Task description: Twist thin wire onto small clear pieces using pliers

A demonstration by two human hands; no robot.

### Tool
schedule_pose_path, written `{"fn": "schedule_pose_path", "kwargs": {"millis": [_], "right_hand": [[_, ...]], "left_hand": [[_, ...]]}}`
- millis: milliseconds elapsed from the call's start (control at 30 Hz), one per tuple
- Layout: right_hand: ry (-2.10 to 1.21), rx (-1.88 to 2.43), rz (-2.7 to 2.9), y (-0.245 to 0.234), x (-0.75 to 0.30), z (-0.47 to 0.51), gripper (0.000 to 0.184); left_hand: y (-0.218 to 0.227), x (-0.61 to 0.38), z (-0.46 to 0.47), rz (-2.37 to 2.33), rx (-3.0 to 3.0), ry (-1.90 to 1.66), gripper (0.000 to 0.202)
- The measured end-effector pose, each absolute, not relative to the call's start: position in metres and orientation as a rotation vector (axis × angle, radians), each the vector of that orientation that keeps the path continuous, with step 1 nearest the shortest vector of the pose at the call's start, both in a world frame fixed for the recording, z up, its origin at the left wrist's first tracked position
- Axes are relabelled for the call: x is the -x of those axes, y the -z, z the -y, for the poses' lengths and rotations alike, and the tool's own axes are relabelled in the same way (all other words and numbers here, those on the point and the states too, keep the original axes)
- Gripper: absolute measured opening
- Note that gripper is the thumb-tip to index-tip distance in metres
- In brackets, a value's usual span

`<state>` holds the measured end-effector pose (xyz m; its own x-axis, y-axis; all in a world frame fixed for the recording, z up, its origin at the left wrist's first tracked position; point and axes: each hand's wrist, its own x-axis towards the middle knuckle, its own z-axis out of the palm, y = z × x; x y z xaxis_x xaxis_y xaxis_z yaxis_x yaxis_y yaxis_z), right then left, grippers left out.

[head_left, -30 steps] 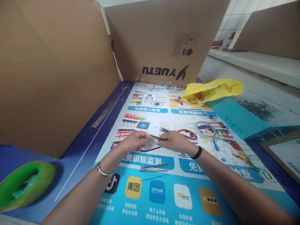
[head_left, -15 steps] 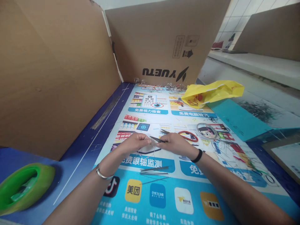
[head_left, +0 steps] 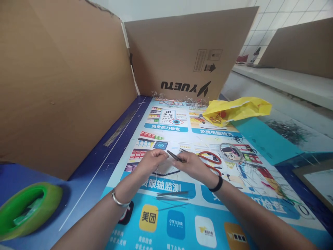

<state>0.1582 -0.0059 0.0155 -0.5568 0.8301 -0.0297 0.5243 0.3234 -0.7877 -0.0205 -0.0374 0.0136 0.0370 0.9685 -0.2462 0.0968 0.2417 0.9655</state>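
My left hand (head_left: pixel 155 161) is closed in a pinch, with a thin pale strand just showing near the fingertips. Close beside it, my right hand (head_left: pixel 193 166) grips a dark, pointed, narrow-jawed tool (head_left: pixel 173 156) whose tip reaches toward the left fingers. Most of that tool is hidden in the palm. Red-handled scissors (head_left: pixel 211 157) lie on the printed sheet (head_left: pixel 182 139) behind the right hand, their blades partly covered by it. In front of the hands, several thin dark strips (head_left: pixel 173 196) lie on the sheet.
A green tape roll (head_left: pixel 31 208) sits at the left. Cardboard panels (head_left: pixel 182 52) stand left and behind. A yellow bag (head_left: pixel 239 108) lies back right, near a blue folder (head_left: pixel 270 140) and tangled wire scraps (head_left: pixel 287 130). A round clear-lidded item (head_left: pixel 230 152) and loose threads are at the right.
The camera view has tilted up slightly, so the scene sits lower. Both hands stay close together; the tool's tip now points more upward near the left fingertips.
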Motion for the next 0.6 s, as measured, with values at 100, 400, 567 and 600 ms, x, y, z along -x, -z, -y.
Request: {"fn": "schedule_pose_path", "kwargs": {"millis": [100,400,567,600], "right_hand": [[-1.114,1.206,2.201,-0.013,-0.157,0.008,0.027],[-1.090,1.179,2.143,-0.002,-0.155,0.009,0.016],[-1.002,1.190,2.140,-0.002,-0.152,0.010,0.015],[-0.987,1.193,2.146,-0.002,-0.152,0.010,0.016]], "left_hand": [[-0.014,0.020,0.038,-1.337,-1.108,-0.925,0.019],[-0.018,0.020,0.040,-1.307,-1.165,-0.826,0.026],[-0.018,0.021,0.041,-1.308,-1.240,-0.780,0.026],[-0.018,0.020,0.041,-1.313,-1.260,-0.772,0.026]]}}
